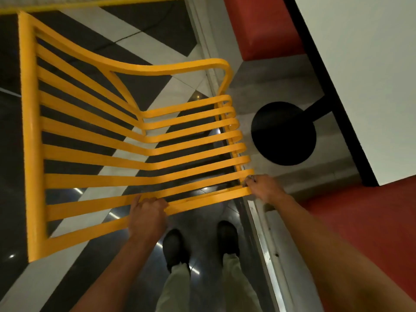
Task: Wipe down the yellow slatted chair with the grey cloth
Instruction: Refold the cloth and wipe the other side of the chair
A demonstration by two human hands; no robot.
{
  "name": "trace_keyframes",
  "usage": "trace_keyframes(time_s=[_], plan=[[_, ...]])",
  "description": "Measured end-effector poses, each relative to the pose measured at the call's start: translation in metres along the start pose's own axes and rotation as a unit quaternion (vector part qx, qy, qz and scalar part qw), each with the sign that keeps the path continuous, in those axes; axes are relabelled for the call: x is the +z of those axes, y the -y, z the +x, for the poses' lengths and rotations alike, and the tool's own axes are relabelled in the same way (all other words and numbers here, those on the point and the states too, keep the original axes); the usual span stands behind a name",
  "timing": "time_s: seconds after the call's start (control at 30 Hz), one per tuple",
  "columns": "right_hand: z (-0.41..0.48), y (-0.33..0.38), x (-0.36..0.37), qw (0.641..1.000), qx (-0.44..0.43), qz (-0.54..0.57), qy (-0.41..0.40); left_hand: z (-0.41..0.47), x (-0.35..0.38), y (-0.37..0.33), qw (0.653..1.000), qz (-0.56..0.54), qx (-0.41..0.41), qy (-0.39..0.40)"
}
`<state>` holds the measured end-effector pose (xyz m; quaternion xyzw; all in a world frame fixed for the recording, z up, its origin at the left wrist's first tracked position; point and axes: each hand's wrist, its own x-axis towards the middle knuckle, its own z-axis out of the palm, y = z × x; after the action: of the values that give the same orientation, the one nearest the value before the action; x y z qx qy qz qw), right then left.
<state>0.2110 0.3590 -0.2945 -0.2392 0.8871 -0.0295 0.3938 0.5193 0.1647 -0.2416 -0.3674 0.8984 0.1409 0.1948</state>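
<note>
on near side of yellow chair (94,157): left hand (147,212), right hand (263,188), each grip holding it.

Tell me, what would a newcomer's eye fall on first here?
The bright yellow slatted chair fills the left and middle of the view, above a black and white floor. Both hands hold its near side: the left hand grips a slat at bottom centre, and the right hand grips the slat ends further right. To the right are a round black table base and red seating.
</note>
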Motion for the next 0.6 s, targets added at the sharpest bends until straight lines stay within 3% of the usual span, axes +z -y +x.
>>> trace_keyframes(time_s=[0.1, 0.23, 0.37, 0.6], plan=[[0.018, 0.014, -0.021, 0.993, 0.024, -0.024, 0.111, -0.002, 0.001, -0.005, 0.999, -0.018, -0.022, -0.019], [0.022, 0.067, -0.01, 0.962, -0.041, -0.108, 0.249, -0.015, 0.004, -0.01, 0.993, -0.058, -0.047, -0.095], [0.008, 0.12, 0.033, 0.939, -0.127, -0.173, 0.268, -0.039, 0.001, -0.022, 0.973, -0.1, -0.092, -0.186], [-0.038, 0.218, 0.088, 0.92, -0.231, -0.155, 0.276, -0.067, -0.007, -0.014, 0.948, -0.145, -0.137, -0.247]])
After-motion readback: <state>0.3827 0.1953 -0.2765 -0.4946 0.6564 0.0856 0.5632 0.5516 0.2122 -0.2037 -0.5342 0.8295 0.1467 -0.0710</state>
